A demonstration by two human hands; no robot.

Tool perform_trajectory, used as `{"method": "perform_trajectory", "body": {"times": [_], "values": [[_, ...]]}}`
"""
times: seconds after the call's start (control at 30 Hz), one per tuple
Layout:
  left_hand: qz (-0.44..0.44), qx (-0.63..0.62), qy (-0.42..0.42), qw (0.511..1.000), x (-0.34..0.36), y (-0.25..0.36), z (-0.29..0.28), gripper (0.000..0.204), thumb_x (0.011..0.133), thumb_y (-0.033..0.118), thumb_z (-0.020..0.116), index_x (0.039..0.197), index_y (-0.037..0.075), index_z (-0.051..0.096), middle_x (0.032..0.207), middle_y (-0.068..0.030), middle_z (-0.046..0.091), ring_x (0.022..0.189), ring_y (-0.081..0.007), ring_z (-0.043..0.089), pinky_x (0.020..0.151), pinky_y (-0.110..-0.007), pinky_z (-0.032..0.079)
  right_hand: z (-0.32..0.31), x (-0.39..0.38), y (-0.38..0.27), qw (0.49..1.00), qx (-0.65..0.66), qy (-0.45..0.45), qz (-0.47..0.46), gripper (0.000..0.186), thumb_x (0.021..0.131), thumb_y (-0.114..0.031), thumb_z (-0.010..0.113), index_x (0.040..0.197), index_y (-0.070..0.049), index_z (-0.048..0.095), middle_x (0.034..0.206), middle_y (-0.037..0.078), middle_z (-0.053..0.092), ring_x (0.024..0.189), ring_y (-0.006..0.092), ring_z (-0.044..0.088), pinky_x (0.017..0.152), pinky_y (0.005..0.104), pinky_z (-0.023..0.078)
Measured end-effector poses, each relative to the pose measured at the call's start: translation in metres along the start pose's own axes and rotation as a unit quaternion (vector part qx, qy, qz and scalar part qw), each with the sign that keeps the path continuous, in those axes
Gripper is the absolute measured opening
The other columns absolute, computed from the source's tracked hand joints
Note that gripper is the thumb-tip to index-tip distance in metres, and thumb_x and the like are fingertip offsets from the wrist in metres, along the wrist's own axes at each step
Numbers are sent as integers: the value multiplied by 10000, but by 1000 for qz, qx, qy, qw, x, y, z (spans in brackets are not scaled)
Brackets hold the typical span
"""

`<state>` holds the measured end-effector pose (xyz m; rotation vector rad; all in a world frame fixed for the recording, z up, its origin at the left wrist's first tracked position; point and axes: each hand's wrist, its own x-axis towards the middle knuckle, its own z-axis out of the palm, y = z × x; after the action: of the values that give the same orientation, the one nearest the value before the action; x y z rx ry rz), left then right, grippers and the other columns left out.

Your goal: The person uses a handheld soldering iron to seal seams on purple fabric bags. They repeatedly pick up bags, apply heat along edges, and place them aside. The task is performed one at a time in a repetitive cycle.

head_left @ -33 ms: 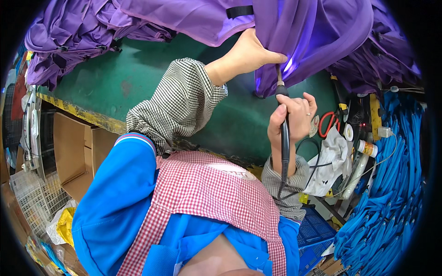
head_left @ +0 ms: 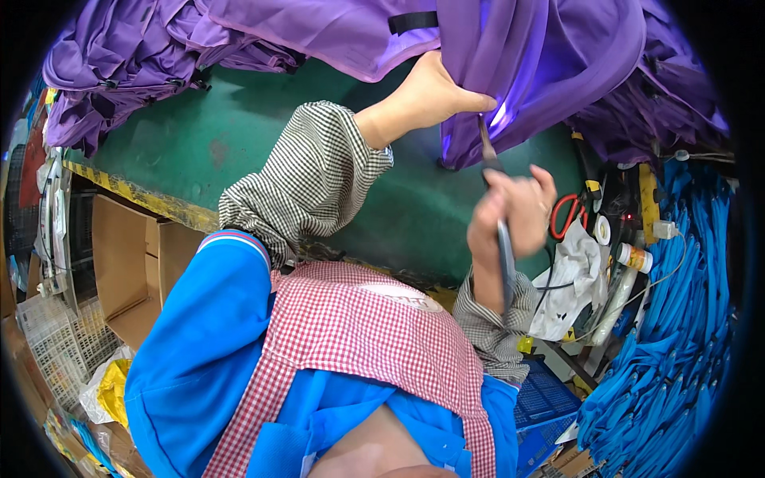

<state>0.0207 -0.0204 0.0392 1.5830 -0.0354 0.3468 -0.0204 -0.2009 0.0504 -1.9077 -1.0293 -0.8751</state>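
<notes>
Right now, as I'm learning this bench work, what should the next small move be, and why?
I'd probably ease the dark-handled tool slightly away from the left hand: the metal tip sits just below the thumb at the purple fabric, and the right hand is too blurred to judge its steadiness.

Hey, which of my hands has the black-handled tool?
Your right hand: it grips the tool, its tip up at the purple cloth, whereas your left hand pinches that cloth.

A green worktable point(head_left: 179, 139) edged with striped yellow tape point(head_left: 127, 188) stands near an open cardboard box point(head_left: 121, 239) and blue crate point(head_left: 550, 398).
</notes>
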Motion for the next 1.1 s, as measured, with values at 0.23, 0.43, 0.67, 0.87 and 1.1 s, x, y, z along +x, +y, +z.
{"method": "perform_trajectory", "body": {"times": [0.23,0.43,0.67,0.87,1.1], "values": [[25,134,-231,963,-49,1,0,328,896,182,641,1135,-22,550,1054,-99,617,1014,-186,563,901,-311,462,44,75,22,997,-1,61,38,127,785,22,649,892,-31,604,990,244,631,807,365,615,719,395,487],[306,249,-135,909,12,157,-130,409,861,139,640,1203,-59,534,1091,-195,626,999,-268,610,894,-356,482,-36,106,10,966,-11,177,-190,174,803,66,588,906,-61,530,1000,290,603,773,391,603,702,453,501],[438,497,18,749,164,299,-156,462,858,188,622,1262,-4,505,1177,-215,578,1104,-291,557,922,-388,459,-140,187,4,920,-144,251,-264,256,887,40,567,991,-58,354,1076,389,564,946,486,625,880,526,536],[168,506,-14,846,176,232,-87,405,898,215,580,1229,-15,533,1158,-214,593,1057,-303,579,899,-404,472,-98,165,6,917,92,358,-149,185,901,-57,556,975,-15,391,1139,325,570,1070,392,580,961,450,463],[145,146,38,978,88,136,-33,420,833,260,680,1154,1,603,1086,-136,645,1015,-212,619,840,-330,499,48,117,26,975,65,155,-145,310,738,-42,754,927,-76,511,1266,282,551,1220,398,516,1070,463,339]]}}
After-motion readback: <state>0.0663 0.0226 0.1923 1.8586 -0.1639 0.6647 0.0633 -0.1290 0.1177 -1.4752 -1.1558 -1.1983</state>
